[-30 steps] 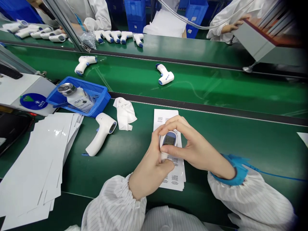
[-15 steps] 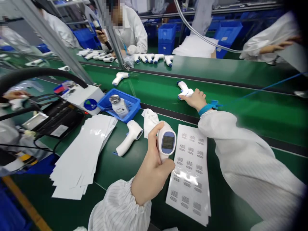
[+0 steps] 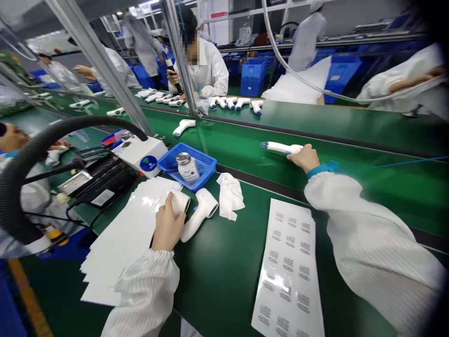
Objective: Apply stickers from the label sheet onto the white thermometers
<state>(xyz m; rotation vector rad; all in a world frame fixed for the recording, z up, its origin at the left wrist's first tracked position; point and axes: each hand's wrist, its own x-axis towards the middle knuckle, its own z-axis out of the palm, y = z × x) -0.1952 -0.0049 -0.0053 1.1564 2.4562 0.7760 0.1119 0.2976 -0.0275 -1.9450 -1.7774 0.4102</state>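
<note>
My left hand (image 3: 168, 223) is closed around a white infrared thermometer (image 3: 179, 201), low over the stack of white sheets (image 3: 121, 238). Just right of it lies another white thermometer (image 3: 200, 213) on the green bench. Out on the green belt, my right hand (image 3: 307, 159), with a blue wrist strap (image 3: 321, 169), grips one end of a white-and-blue thermometer (image 3: 278, 147). A sheet of printed labels (image 3: 288, 267) lies on the bench below my right arm. Beside the second thermometer is a crumpled white cloth (image 3: 229, 194).
A blue tray (image 3: 210, 168) holds a bottle with a metal lid (image 3: 187, 167). Left of it stand a white box (image 3: 140, 152) and a black hose (image 3: 63, 124). A metal post (image 3: 101, 70) rises by the belt. Across it, a co-worker (image 3: 206, 65) sits behind several thermometers.
My left hand has carried its thermometer left and away, from above the label sheet to the white sheets. The thermometer in my right hand has turned, its free end pointing left. The view has shifted.
</note>
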